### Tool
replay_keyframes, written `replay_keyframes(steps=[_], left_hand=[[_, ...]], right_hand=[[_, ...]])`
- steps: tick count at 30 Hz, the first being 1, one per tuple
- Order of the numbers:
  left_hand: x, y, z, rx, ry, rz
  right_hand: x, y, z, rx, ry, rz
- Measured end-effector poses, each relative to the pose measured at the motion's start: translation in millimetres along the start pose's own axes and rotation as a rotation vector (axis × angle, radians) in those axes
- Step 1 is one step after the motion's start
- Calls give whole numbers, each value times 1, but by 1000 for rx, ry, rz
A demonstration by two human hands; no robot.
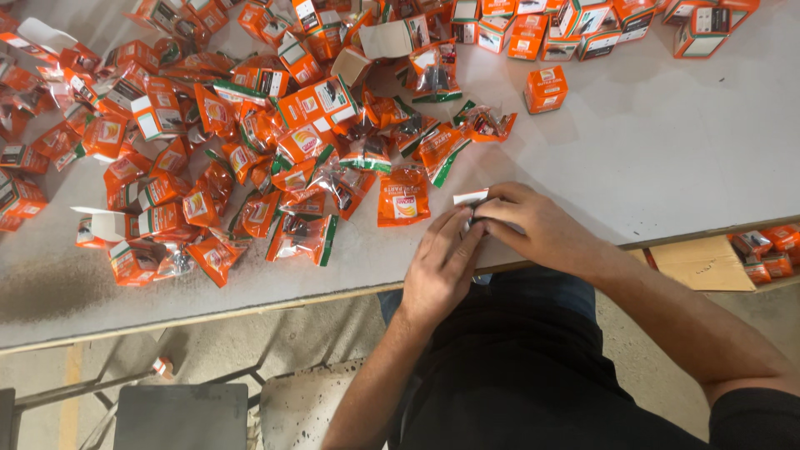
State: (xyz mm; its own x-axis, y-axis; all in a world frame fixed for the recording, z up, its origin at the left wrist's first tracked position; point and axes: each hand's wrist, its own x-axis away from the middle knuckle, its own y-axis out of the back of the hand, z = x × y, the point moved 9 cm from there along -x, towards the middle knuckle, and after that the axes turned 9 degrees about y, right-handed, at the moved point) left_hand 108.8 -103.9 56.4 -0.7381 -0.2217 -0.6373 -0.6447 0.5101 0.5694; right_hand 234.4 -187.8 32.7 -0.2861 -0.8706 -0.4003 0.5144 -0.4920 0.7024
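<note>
- Both hands meet at the table's near edge: left hand [442, 262] and right hand [533, 225] closed around a small white-flapped packet [471, 198].
- Loose orange packets [250, 175] heaped left; closed boxes [546, 89] few, far side.

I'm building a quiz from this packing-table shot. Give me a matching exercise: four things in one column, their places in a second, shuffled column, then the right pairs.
Things:
1. small white-flapped item
2. lone closed orange box
3. orange sachet
4. flat brown cardboard

Places:
A. below the table edge, at the right
B. lying flat just beside the left hand
C. standing alone on bare table, apart from the heap
D. pinched between both hands, under the right hand

Pairs: 1-D, 2-C, 3-B, 4-A
</note>
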Motion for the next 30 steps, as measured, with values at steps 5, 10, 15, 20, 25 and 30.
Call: replay_keyframes(steps=[5,10,15,20,25,30], left_hand=[[-8,-6,-7,-179,-85,54],[-6,-18,-2,-215,-106,94],[5,-12,4,-112,-99,39],[6,-2,10,-108,-23,-50],[5,6,19,-19,63,-59],[9,-3,41,248,270,25]], right_hand=[[12,-3,-18,-859,-170,-220],[19,9,14,-96,75,-131],[10,0,30,208,158,-61],[11,-6,24,208,155,-81],[9,-15,-13,-168,-26,-102],[6,-27,-20,-349,-118,-6]])
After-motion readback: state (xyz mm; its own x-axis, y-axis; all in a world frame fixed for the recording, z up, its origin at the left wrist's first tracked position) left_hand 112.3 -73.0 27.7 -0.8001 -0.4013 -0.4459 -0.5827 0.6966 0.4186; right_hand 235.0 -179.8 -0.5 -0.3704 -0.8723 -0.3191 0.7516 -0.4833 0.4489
